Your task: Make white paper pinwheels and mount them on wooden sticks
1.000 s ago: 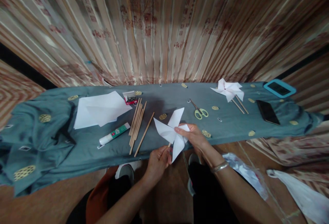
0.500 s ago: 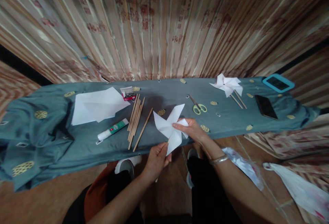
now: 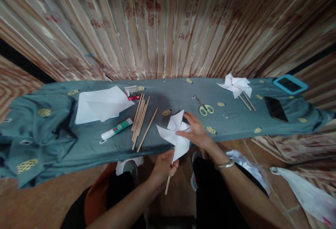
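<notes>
A white paper pinwheel point(image 3: 181, 148) on a thin wooden stick point(image 3: 167, 186) is in front of me, at the front edge of the cloth-covered table. My left hand point(image 3: 164, 166) is closed around the stick just under the blades, with the lower end of the stick jutting out below. At the right side of the blades, my right hand point(image 3: 196, 131) has its thumb and fingers spread apart. Its thumb touches the paper near the centre, and the index finger reaches behind the upper blade. Part of the fingers is hidden.
Left lie white paper sheets point(image 3: 102, 104), a glue stick point(image 3: 117, 130), a small red box point(image 3: 133, 94) and several wooden sticks point(image 3: 140, 117). Right lie scissors point(image 3: 203, 107), finished pinwheels point(image 3: 235, 83), a dark phone point(image 3: 276, 109) and a blue-framed device point(image 3: 290, 84). Plastic bags point(image 3: 304, 190) lie on the floor.
The pinwheel's blades have turned somewhat and more of its stick shows under my left hand. My right hand's fingers have spread from their pinch on the right blade.
</notes>
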Demonstrator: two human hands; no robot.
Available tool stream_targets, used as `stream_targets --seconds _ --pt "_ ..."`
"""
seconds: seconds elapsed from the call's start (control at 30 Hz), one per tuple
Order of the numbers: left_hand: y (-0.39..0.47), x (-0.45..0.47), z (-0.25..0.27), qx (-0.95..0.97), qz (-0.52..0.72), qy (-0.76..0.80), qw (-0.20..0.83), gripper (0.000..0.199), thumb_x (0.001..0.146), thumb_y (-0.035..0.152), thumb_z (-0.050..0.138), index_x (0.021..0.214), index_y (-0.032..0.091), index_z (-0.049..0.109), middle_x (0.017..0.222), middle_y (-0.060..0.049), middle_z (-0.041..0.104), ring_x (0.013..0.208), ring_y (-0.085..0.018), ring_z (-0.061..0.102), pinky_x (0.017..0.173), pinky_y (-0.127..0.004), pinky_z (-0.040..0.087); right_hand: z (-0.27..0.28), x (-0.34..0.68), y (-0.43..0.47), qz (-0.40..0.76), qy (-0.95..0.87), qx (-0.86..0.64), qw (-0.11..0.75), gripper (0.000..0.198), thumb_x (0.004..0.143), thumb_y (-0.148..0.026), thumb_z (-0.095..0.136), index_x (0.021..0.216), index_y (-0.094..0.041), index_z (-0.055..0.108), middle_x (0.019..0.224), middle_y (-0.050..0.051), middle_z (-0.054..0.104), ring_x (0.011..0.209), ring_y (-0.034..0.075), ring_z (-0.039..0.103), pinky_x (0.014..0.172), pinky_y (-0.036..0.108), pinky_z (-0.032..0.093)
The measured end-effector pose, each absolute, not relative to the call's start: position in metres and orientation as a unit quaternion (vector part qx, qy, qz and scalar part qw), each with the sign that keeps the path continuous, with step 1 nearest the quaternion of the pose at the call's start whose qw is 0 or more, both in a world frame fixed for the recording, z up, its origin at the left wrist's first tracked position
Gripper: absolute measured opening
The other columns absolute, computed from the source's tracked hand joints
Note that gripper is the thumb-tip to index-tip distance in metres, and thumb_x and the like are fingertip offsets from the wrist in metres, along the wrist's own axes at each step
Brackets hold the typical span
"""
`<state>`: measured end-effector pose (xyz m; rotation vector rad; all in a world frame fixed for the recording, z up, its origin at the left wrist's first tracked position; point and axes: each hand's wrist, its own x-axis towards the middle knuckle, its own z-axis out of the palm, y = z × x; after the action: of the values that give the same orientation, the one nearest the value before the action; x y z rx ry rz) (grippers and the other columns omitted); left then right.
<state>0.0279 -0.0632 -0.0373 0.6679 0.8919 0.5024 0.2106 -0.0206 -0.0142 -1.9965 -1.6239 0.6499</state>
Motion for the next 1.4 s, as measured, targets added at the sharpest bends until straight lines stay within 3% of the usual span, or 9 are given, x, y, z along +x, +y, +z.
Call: stream_targets --seconds 0.17,0.33,0.83,1.4 --pt "-0.064 0.034 -0.035 0.279 0.236 0.413 0.834 0.044 0.062 0.056 0.071 0.062 0.017 0.051 0.046 0.008 0.041 0.035 -0.001 0.018 0.041 -0.023 0.005 -0.020 0.212 -0.022 0.236 -0.583 -0.748 0.209 0.101 0.066 -0.051 0.075 0.149 -0.021 0.028 0.156 0.018 0.026 0.146 0.033 0.020 0.114 0.055 0.023" --pt "-0.065 0.038 -0.036 0.274 0.240 0.411 0.836 0.045 0.062 0.055 0.072 0.067 0.016 0.051 0.048 0.008 0.045 0.034 0.000 0.018 0.041 -0.023 0.005 -0.020 0.215 -0.023 0.244 -0.574 -0.754 0.204 0.106 0.065 -0.052 0.074 0.151 -0.023 0.021 0.158 0.019 0.020 0.147 0.034 0.018 0.113 0.057 0.022" --pt "-0.065 0.040 -0.034 0.259 0.252 0.391 0.847 0.036 0.067 0.045 0.073 0.070 0.014 0.055 0.050 0.006 0.048 0.036 -0.001 0.027 0.043 -0.023 0.008 0.004 0.216 -0.010 0.271 -0.579 -0.765 0.079 0.111 0.065 -0.049 0.077 0.152 -0.016 0.018 0.159 0.023 0.015 0.147 0.036 0.015 0.115 0.056 0.022" --pt "-0.065 0.040 -0.037 0.245 0.244 0.375 0.860 0.036 0.075 0.046 0.069 0.072 0.011 0.058 0.050 0.005 0.046 0.036 -0.001 0.026 0.042 -0.022 0.008 -0.002 0.234 0.014 0.255 -0.633 -0.731 0.027 0.128 0.052 -0.061 0.081 0.154 -0.019 0.016 0.160 0.021 0.013 0.147 0.039 0.012 0.116 0.055 0.018"
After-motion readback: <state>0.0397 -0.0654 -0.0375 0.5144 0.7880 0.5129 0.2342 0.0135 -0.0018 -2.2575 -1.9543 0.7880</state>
